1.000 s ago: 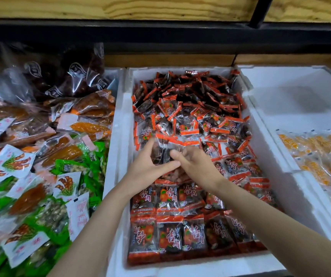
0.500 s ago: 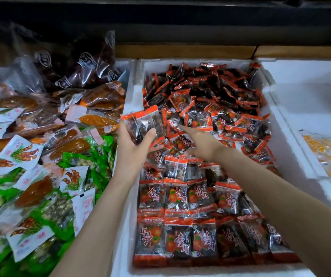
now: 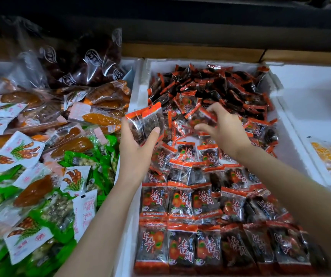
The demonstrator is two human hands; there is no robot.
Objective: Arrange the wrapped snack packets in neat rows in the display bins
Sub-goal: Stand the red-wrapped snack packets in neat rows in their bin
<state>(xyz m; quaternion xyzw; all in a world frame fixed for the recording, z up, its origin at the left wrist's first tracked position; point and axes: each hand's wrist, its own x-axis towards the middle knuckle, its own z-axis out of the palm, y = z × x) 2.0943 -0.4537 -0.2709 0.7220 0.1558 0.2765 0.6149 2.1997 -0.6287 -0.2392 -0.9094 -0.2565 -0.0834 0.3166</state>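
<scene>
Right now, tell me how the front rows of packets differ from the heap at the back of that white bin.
The front rows lie flat, side by side; the back heap is jumbled, tilted and overlapping. The front rows show their printed faces upward; the back heap mostly shows edges and dark sides. Both are orange-edged clear wrappers with dark contents, in the same white bin.

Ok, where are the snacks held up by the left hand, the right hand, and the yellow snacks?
held packets [image 3: 143,124]: head view, clear front of top packet.
right hand [image 3: 226,130]: head view, back of hand.
yellow snacks [image 3: 330,156]: head view, wrapper middle.
</scene>
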